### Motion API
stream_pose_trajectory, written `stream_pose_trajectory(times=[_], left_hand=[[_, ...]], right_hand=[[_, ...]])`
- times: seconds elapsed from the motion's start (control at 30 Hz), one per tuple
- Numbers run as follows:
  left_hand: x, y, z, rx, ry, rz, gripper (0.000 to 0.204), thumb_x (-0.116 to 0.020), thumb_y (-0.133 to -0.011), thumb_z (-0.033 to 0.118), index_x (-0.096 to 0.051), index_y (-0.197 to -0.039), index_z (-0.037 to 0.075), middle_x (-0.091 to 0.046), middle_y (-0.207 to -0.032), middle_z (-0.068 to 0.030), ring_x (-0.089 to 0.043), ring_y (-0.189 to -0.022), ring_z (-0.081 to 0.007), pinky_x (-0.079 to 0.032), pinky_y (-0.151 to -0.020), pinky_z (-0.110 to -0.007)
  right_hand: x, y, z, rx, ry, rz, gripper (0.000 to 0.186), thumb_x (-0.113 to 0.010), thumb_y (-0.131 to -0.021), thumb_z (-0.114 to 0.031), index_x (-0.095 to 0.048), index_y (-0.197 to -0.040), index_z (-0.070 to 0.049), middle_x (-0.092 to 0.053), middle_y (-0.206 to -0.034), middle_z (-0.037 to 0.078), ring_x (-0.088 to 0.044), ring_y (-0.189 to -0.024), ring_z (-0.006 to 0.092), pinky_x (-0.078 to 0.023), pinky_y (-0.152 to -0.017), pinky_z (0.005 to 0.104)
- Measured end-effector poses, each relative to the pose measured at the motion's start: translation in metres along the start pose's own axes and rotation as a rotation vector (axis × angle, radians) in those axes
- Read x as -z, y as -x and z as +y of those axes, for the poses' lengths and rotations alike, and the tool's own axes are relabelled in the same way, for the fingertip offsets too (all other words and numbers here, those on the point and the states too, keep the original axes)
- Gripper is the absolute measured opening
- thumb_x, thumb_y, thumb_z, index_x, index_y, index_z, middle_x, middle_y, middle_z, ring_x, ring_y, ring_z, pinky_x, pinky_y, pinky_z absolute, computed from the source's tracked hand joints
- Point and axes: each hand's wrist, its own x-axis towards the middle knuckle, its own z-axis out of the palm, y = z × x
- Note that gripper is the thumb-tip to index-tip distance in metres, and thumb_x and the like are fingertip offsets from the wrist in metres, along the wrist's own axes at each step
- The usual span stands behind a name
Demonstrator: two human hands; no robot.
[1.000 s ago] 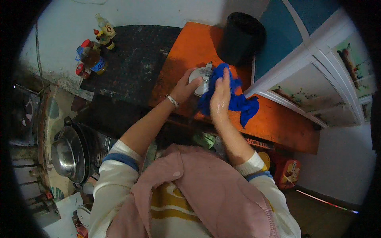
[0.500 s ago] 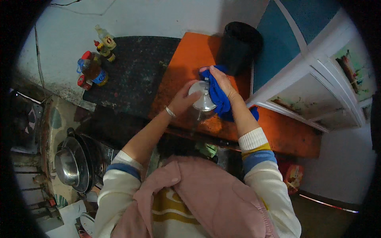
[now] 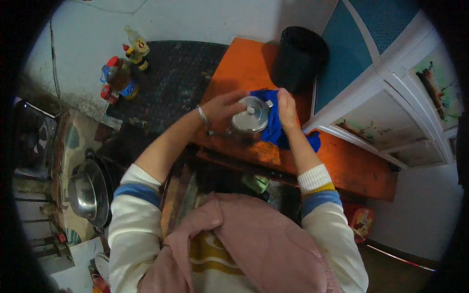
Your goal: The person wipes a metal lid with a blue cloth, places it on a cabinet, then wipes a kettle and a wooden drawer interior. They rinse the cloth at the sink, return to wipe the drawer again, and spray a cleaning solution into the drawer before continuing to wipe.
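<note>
Holding a blue cloth [image 3: 277, 132] in the curled right hand [image 3: 287, 110] against the right side of a round lidded vessel [image 3: 253, 121] over the orange counter [image 3: 246, 71]; extending the left hand [image 3: 223, 106], loosely spread, to its left side, with grip unclear.

Cream sleeves [image 3: 133, 222] here, ringed in blue, pale bracelet [image 3: 202, 116] on the left, and a dusty-pink garment [image 3: 259, 239] with a round button [image 3: 216, 222]!
</note>
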Motion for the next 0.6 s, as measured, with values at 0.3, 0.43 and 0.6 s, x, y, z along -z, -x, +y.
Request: stream_pose_trajectory(times=[0.3,0.43,0.6], left_hand=[[-0.066,0.052,0.021,-0.261,0.099,0.774,0.053,-0.065,-0.083,0.025,-0.044,-0.126,0.002,-0.052,-0.122,-0.015,-0.05,-0.115,-0.027,-0.041,-0.095,-0.037],[-0.11,0.035,0.003,-0.269,0.085,0.879,0.071,-0.07,-0.078,0.029,-0.036,-0.134,0.0,-0.037,-0.133,-0.0197,-0.042,-0.121,-0.0298,-0.037,-0.099,-0.04],[-0.096,0.006,-0.007,-0.185,0.057,0.857,0.078,-0.072,-0.075,0.031,-0.032,-0.134,-0.002,-0.046,-0.125,-0.0219,-0.047,-0.117,-0.0301,-0.038,-0.098,-0.036]], right_hand=[[0.001,0.099,-0.046,-0.011,0.146,0.365,0.03,-0.044,-0.094,-0.023,-0.05,-0.108,0.003,-0.06,-0.091,0.025,-0.057,-0.085,0.0409,-0.044,-0.075,0.0414],[0.009,0.108,-0.048,-0.104,0.117,0.157,0.029,-0.042,-0.096,-0.022,-0.051,-0.11,0.002,-0.059,-0.09,0.022,-0.058,-0.084,0.0317,-0.045,-0.076,0.0364],[0.015,0.102,-0.02,-0.196,-0.342,0.069,0.032,-0.04,-0.098,-0.03,-0.054,-0.089,-0.002,-0.042,-0.074,-0.005,-0.04,-0.07,0.0084,-0.035,-0.065,0.0234]])
